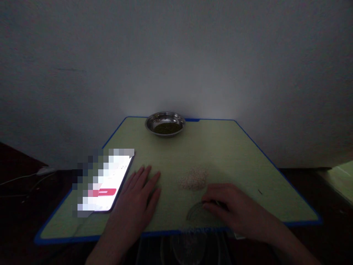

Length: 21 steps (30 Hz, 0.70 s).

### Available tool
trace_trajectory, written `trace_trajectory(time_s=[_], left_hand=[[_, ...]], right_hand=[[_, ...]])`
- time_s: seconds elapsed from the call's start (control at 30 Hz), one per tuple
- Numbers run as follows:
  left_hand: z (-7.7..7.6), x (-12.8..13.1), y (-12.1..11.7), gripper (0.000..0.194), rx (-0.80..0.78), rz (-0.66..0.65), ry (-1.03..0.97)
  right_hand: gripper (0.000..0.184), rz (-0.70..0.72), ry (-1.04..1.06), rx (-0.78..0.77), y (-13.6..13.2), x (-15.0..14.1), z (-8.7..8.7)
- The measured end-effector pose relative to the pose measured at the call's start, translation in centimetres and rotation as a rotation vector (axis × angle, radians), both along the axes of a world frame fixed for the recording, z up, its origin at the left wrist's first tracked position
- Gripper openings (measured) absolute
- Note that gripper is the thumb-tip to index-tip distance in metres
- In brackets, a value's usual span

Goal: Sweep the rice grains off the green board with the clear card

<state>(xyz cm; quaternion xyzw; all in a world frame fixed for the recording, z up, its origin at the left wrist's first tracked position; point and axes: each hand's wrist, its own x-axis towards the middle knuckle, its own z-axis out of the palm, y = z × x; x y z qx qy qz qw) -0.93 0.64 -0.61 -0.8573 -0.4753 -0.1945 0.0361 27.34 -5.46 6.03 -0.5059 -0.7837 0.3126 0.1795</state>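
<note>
My left hand (pixel 139 200) lies flat on the pale green table (pixel 234 162), fingers stretched out, right beside a lit phone (pixel 110 184). My right hand (pixel 234 209) rests near the front edge, fingers curled over a small dark thing I cannot make out, next to a clear round dish (pixel 195 212). Just beyond that hand a small heap of pale grains (pixel 194 179) sits on the tabletop. A metal bowl (pixel 165 123) holding dark green grains stands at the far edge.
The table has a blue rim and stands against a grey wall. A white cable (pixel 24 178) runs across the dark floor at the left. Another pale green surface (pixel 342 176) shows at the right edge. The room is dim.
</note>
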Motion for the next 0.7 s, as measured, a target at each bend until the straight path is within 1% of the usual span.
trace_trajectory(time_s=[0.1,0.17,0.3,0.4,0.47,0.53,0.7], left_hand=[[0.1,0.0,0.0,0.045,0.008,-0.003,-0.004],[0.3,0.0,0.1,0.046,0.015,-0.017,0.005],[0.6,-0.1,0.1,0.047,0.015,-0.042,0.009],[0.5,-0.2,0.2,0.046,0.015,-0.035,0.0],[0.5,-0.3,0.2,0.046,0.027,-0.033,0.004],[0.5,-0.4,0.3,0.047,0.032,-0.043,0.018],[0.3,-0.3,0.2,0.045,0.024,-0.034,0.007]], right_hand=[[0.025,-0.067,0.018,-0.001,-0.4,0.8,-0.1],[0.027,-0.153,0.031,0.011,-0.8,1.6,-0.6],[0.028,-0.366,0.088,-0.015,-2.1,3.1,-2.4],[0.031,-0.469,0.086,-0.031,-3.0,3.5,-3.7],[0.033,-0.497,0.063,-0.023,-3.4,3.2,-4.3],[0.034,-0.489,0.042,-0.01,-3.6,2.6,-4.7],[0.033,-0.465,0.007,0.023,-3.6,0.6,-4.8]])
